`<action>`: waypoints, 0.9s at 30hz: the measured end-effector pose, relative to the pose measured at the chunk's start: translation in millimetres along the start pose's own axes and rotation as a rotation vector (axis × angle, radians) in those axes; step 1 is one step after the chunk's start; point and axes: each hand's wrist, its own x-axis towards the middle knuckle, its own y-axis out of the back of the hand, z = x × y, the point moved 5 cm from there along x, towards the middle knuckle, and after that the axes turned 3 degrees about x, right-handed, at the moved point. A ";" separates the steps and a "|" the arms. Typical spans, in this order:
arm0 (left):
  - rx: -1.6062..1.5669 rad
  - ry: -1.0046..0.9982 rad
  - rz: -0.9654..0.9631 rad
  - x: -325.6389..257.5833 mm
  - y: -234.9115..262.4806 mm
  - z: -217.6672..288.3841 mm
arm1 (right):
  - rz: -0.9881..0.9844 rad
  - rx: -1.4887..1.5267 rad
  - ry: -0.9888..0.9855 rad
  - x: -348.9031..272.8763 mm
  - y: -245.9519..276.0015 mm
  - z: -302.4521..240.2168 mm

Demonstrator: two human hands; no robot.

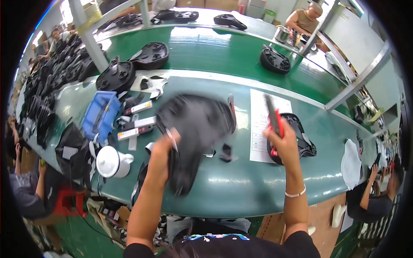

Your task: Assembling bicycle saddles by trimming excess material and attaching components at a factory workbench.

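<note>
My left hand point(163, 148) is closed on the edge of a black saddle point(191, 118), held tilted above the green worktable and smeared by motion. My right hand point(284, 144) grips a red-handled tool point(274, 119) with a long dark end pointing up and away. Its exact kind is blurred. Under and beside that hand, a second black saddle point(306, 144) lies with its underside up, partly over a printed sheet point(260, 129). Just right of the held saddle lies a slim tool with a red edge point(232, 112), partly hidden.
Left on the table are a blue basket point(92, 114), a white lidded mug point(112, 162), small boxes point(135, 132) and black scraps point(226, 152). More saddles point(150, 55) stand near a metal frame post point(88, 36). A heap of black parts point(60, 69) fills the far left. Co-workers point(307, 19) sit around.
</note>
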 end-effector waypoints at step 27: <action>0.836 -0.483 0.061 103.3 -21.2 -54.6 | 0.122 1.071 -0.429 163.3 -32.2 54.9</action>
